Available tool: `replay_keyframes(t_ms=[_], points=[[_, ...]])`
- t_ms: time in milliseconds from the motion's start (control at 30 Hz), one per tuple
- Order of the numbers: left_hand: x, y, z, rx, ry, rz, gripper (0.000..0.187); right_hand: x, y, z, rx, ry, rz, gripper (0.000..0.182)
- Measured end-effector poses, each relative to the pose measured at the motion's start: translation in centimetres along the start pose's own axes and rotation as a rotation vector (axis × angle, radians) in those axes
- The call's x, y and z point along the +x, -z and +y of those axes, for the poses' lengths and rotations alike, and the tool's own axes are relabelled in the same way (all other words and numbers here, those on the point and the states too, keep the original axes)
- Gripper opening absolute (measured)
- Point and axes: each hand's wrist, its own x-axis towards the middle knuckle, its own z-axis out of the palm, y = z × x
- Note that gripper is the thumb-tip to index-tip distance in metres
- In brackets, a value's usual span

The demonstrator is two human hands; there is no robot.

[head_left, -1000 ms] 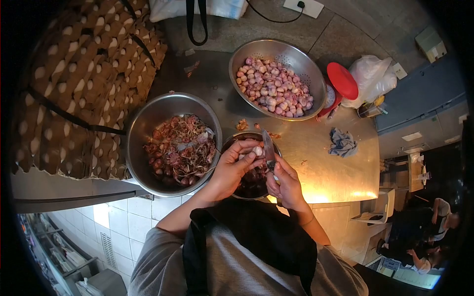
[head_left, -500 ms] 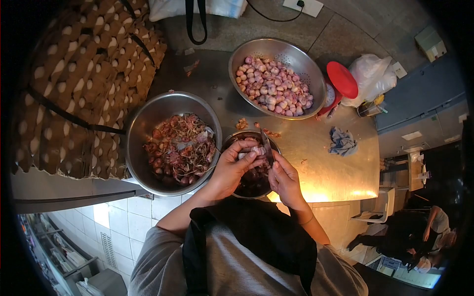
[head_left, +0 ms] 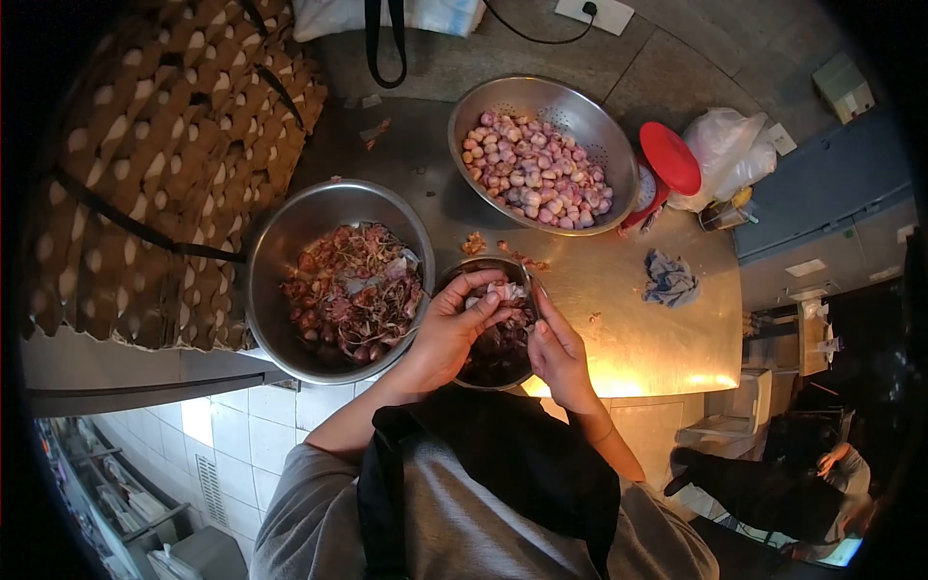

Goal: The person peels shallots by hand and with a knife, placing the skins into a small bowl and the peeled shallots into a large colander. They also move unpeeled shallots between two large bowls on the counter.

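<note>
Since the frame half a second ago, the knife has turned nearly edge-on in the right hand, and the person in the background at right has shifted. From left to right, the wide steel bowl contains reddish-brown bulbs under a heap of dry skins and stringy roots; the smaller bowl, beneath the hands, has dark reddish contents; the perforated colander behind it holds many pale pink peeled bulbs. Over the smaller bowl, the left hand pinches a pale bulb between thumb and fingers, while the right hand is wrapped around the knife, its blade just beside that bulb. The hands cover much of the smaller bowl, the knife handle is hidden, and the background person is dim. Strapped egg trays stand at left; the metal table bears scattered skin scraps, a red scale, a crumpled cloth and a plastic bag. White tiles cover the floor at lower left.
</note>
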Motion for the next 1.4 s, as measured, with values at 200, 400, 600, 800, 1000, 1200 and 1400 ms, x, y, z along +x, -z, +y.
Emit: replay_keyframes(t_ms=[200,400,600,800,1000,1200,1400], points=[[0.0,0.2,-0.9,0.048,-0.073,0.031,0.023,0.1,-1.6,0.4,0.028,-0.029,0.035,0.043],[0.0,0.5,-1.0,0.07,-0.086,0.036,0.021,0.3,-1.0,0.5,-0.062,-0.015,0.06,0.039],[0.1,0.6,-0.8,0.04,-0.049,0.007,0.019,0.6,-0.6,0.4,-0.072,-0.015,0.113,0.036],[-0.1,-0.6,-0.1,-0.021,-0.015,0.061,0.02,0.9,-0.2,0.5,-0.156,0.001,0.148,0.036],[0.0,-0.1,-1.1,0.115,-0.094,0.043,0.022,0.6,-1.0,1.9,-0.252,0.062,0.145,0.036],[-0.1,-0.2,-0.5,0.014,0.003,-0.021,0.021,1.1,-0.1,1.7,-0.24,0.046,0.219,0.036],[-0.1,-0.4,-0.3,0.029,0.037,-0.023,0.021,0.7,0.8,0.9,-0.098,-0.037,0.169,0.041]])
